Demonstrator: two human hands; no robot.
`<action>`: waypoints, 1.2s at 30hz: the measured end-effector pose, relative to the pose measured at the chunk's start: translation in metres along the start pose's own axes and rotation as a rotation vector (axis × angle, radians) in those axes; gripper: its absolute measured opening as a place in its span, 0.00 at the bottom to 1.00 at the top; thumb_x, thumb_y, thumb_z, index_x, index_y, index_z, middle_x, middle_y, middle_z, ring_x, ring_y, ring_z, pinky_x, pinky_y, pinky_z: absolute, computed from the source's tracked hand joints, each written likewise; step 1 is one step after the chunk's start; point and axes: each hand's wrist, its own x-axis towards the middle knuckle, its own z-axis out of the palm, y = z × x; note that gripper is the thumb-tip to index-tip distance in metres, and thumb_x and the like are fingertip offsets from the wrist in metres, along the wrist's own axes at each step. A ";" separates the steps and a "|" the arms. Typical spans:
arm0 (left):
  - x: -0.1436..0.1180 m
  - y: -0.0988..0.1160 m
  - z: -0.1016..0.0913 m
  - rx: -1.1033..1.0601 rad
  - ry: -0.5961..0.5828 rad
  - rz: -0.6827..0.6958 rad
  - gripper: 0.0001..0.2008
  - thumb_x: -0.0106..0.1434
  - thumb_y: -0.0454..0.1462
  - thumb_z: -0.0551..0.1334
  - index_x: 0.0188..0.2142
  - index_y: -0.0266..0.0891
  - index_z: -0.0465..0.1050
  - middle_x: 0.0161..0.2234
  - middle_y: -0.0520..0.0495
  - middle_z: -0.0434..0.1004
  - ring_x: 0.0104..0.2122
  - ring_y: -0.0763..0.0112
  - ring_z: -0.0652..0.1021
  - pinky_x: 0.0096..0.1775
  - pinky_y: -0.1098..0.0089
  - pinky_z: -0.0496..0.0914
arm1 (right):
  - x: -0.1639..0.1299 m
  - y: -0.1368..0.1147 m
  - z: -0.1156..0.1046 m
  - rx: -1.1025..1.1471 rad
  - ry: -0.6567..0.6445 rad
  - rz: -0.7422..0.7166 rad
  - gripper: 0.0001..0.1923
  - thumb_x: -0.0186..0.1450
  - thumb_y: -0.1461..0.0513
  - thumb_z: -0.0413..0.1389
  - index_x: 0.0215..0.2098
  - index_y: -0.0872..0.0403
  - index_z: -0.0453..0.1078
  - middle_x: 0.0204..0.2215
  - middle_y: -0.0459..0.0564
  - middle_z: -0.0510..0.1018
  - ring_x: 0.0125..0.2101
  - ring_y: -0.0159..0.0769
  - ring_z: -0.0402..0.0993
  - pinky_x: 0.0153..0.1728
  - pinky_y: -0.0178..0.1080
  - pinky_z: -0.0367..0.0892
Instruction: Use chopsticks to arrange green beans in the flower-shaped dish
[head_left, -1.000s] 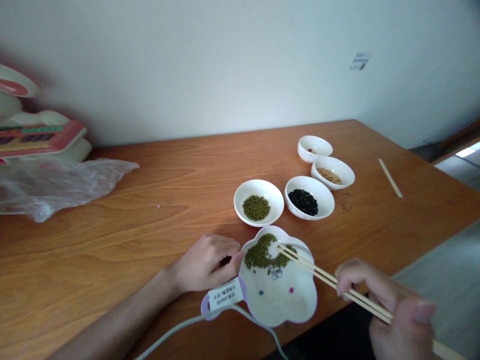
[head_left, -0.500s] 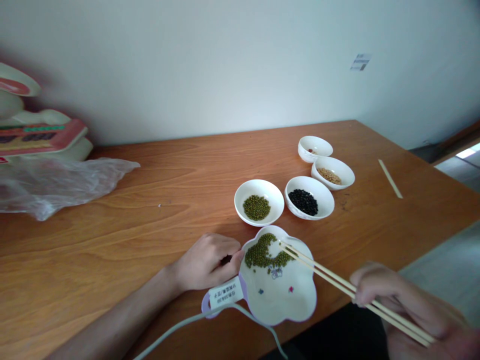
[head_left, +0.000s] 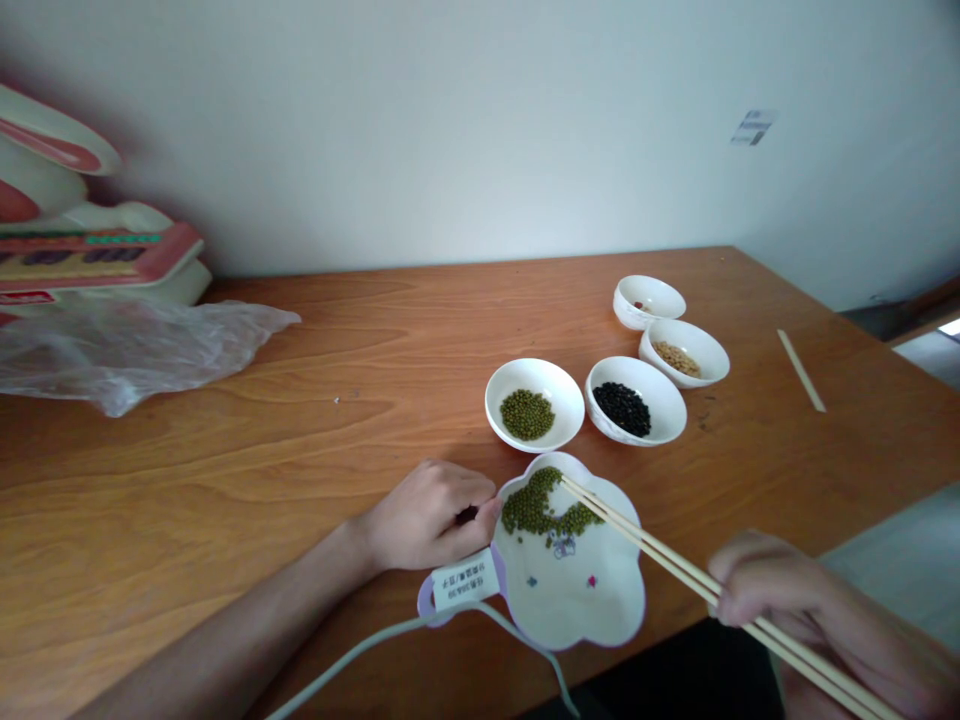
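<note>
chopsticks pinched in right hand, left hand steadying dish

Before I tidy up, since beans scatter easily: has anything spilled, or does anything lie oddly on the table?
No beans show on the wood. One thing stands out: a single loose stick lies alone near the table's right edge, apart from the bowls, while the right hand holds a pair of chopsticks over the flower-shaped dish.

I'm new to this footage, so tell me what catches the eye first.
The flower-shaped dish at the near table edge, with green beans piled at its far side. The right hand holds chopsticks with tips in those beans; the left hand rests against the dish. Behind stand four white bowls.
</note>
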 end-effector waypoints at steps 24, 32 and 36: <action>-0.001 -0.001 0.001 -0.022 -0.019 -0.008 0.16 0.74 0.37 0.50 0.27 0.39 0.57 0.24 0.54 0.63 0.24 0.76 0.63 0.31 0.68 0.57 | 0.013 0.015 0.011 -0.014 -0.260 -0.103 0.51 0.63 0.34 0.15 0.27 0.52 0.71 0.28 0.52 0.80 0.28 0.39 0.77 0.28 0.38 0.72; -0.001 -0.003 0.002 -0.019 0.001 0.002 0.16 0.74 0.37 0.50 0.27 0.39 0.57 0.25 0.54 0.62 0.25 0.75 0.62 0.31 0.68 0.56 | 0.015 0.012 0.013 -0.008 -0.207 -0.113 0.51 0.64 0.35 0.16 0.26 0.52 0.73 0.27 0.52 0.80 0.28 0.39 0.79 0.27 0.37 0.72; 0.000 -0.002 0.002 -0.012 0.008 0.007 0.16 0.74 0.37 0.51 0.27 0.39 0.57 0.24 0.54 0.62 0.24 0.75 0.62 0.31 0.67 0.55 | 0.020 -0.003 0.015 -0.004 -0.127 -0.103 0.50 0.64 0.33 0.19 0.22 0.51 0.73 0.24 0.51 0.80 0.25 0.37 0.78 0.25 0.35 0.71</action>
